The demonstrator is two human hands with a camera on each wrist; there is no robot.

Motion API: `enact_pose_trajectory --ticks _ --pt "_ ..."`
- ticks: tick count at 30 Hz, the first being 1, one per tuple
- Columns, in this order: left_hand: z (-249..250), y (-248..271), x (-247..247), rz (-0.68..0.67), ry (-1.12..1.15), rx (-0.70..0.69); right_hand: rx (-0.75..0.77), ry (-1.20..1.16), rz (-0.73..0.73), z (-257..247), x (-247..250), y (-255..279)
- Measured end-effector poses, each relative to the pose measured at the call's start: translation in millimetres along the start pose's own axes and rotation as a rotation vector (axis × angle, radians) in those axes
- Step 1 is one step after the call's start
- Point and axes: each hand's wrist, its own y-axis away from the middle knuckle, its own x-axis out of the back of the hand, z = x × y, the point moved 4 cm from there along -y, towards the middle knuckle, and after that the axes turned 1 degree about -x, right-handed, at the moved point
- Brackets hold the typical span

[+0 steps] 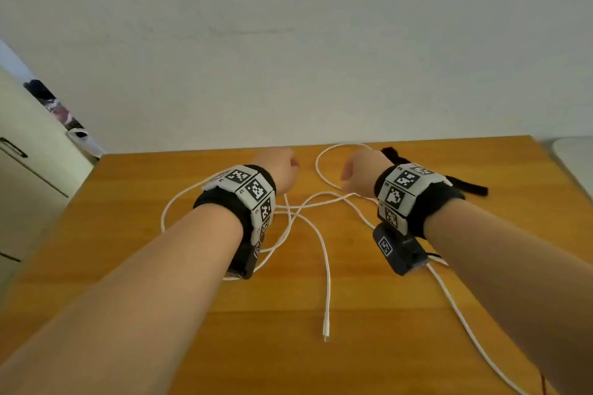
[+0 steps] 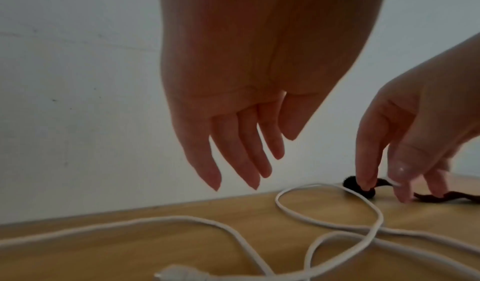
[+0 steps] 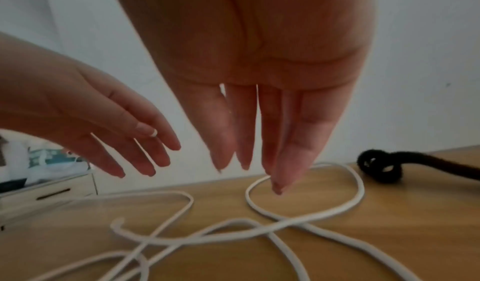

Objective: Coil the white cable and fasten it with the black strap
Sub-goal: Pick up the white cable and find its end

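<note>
White cable (image 1: 327, 269) partly hidden under both wrists, its far end off the bottom edge.

- Soft, even daylight; the head view is bright, with wide-angle bending at its edges.
- Both wrist views are dimmer, palms shadowed against the pale wall (image 2: 78, 80).
- Nearest white cable (image 2: 182, 275) is blurred.
</note>
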Motion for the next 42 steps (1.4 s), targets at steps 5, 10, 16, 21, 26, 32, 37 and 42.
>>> enact_pose_trajectory --ticks 5,10,16,21,26,32,37,42 --pt "-9.9 -1.9 -19.1 -0.001 -0.070 -0.016 0.040 0.237 -0.097 -9.8 -36.1 -24.7" --pt "-15.5 2.3 -31.9 0.024 -0.199 -0.054 0.060 0.379 0.029 -12.5 -57.6 -42.0" --pt "-18.0 31.3 -45.8 0.081 -0.272 -0.096 0.027 0.476 0.068 0.2 -71.0 -39.4" --pt "-19.0 77.8 -51.8 0.146 -0.154 -0.115 0.035 0.250 0.272 -5.6 -50.1 46.0" --pt "-2.3 121.4 -43.5 0.181 -0.076 -0.216 0.117 0.056 0.518 -17.9 -29.1 123.9" --pt "18.8 164.4 -39.2 0.261 0.077 -0.331 0.239 -0.182 0.737 -24.6 -8.9 190.3" --pt "23.7 196.0 -32.9 0.301 0.589 -0.387 0.274 -0.303 0.804 -18.8 -4.9 220.0" --pt "32.3 223.2 -24.8 0.157 1.129 -0.421 0.153 -0.373 0.690 1.3 -20.5 214.8"
